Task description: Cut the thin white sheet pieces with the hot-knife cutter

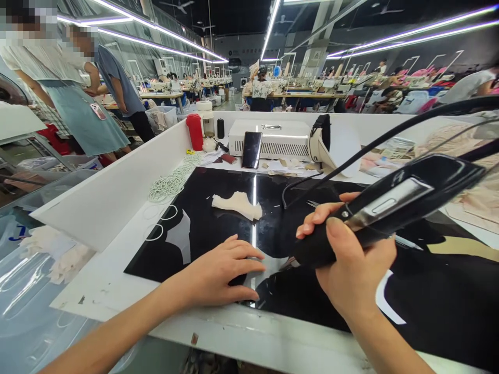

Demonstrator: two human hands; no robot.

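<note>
My left hand (224,272) lies with its fingers spread on a small translucent piece (275,266) on the glossy black sheet (218,244). My right hand (353,270) is closed around a thick black corded hand tool (390,200) with a silver metal plate on its side. The tool's narrow tip points left and down at the right end of the translucent piece; whether it touches cannot be made out. Beyond my left hand lies a cream shaped fabric piece (238,204). A pale curved template (181,239) is to its left.
A heap of pale green elastic loops (171,183) lies by the left wall panel (117,208). At the back stand a phone (251,149), a white vented box (273,137) and a red bottle (194,132). The tool's black cable (374,143) arcs overhead. Two people stand at far left.
</note>
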